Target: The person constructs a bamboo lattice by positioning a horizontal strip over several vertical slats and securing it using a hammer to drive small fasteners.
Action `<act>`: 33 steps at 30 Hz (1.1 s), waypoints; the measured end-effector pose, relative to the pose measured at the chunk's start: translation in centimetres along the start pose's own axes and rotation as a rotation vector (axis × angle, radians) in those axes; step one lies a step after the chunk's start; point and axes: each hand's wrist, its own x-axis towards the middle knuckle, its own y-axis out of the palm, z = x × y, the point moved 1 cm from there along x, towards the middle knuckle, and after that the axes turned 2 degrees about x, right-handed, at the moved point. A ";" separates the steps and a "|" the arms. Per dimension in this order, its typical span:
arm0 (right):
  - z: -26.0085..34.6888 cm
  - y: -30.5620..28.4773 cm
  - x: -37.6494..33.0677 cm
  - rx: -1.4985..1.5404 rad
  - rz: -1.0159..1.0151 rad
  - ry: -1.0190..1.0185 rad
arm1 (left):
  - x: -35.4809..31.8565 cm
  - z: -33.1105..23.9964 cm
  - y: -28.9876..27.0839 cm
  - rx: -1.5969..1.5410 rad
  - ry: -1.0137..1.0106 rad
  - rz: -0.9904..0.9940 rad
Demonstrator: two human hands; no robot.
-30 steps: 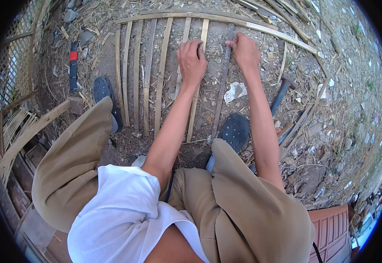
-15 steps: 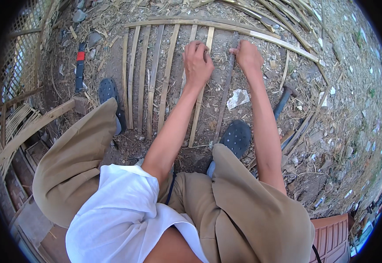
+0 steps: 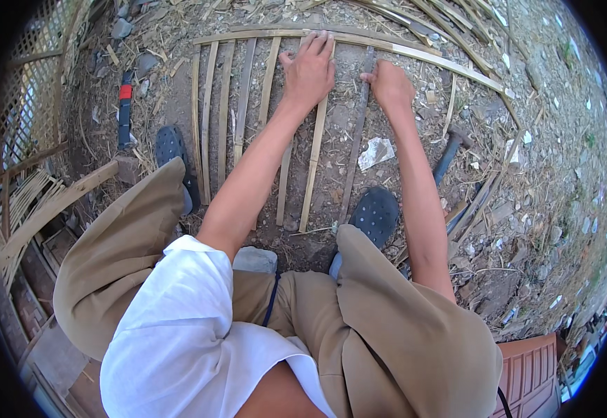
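Several bamboo slats (image 3: 221, 118) lie side by side on the dirt, crossed at their far ends by a long bamboo strip (image 3: 429, 59). My left hand (image 3: 310, 68) lies flat, fingers spread, on a pale slat (image 3: 315, 160) near the crossing strip. Just to its right, my right hand (image 3: 388, 82) is closed around the upper part of a darker slat (image 3: 353, 153). Both forearms reach forward from my squatting knees.
A hammer (image 3: 448, 150) lies right of the slats and a red-and-black tool (image 3: 125, 108) lies at the left. My dark sandals (image 3: 376, 214) flank the slats' near ends. Crumpled paper (image 3: 375, 152), a woven lattice (image 3: 35, 83) at the left, a brown plastic chair (image 3: 532, 376) at the lower right.
The view has shifted downward a little over the slats. My left hand has flattened with fingers spread on the pale slat; my right hand stays on the dark slat.
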 end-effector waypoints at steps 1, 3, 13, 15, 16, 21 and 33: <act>-0.1 0.0 0.1 0.005 0.005 -0.001 | 0.1 0.0 0.1 0.005 0.001 0.009; -0.2 0.1 0.2 0.012 0.005 -0.001 | 0.3 0.1 0.2 0.014 0.005 0.025; -0.3 0.4 0.3 0.015 -0.006 -0.005 | 0.1 0.2 0.4 -0.022 -0.009 -0.004; -0.4 0.5 0.4 0.017 -0.010 -0.004 | 0.3 0.0 0.0 -0.013 -0.009 0.001; -0.4 0.6 0.3 0.016 -0.014 -0.002 | 0.6 -0.1 -0.3 -0.001 0.003 0.037; -0.7 0.7 0.1 -0.004 -0.025 -0.013 | 4.3 -0.3 -1.8 -0.039 0.079 0.108; -0.5 1.1 -0.3 -0.001 -0.090 -0.061 | 8.5 -0.9 0.8 0.029 0.300 0.015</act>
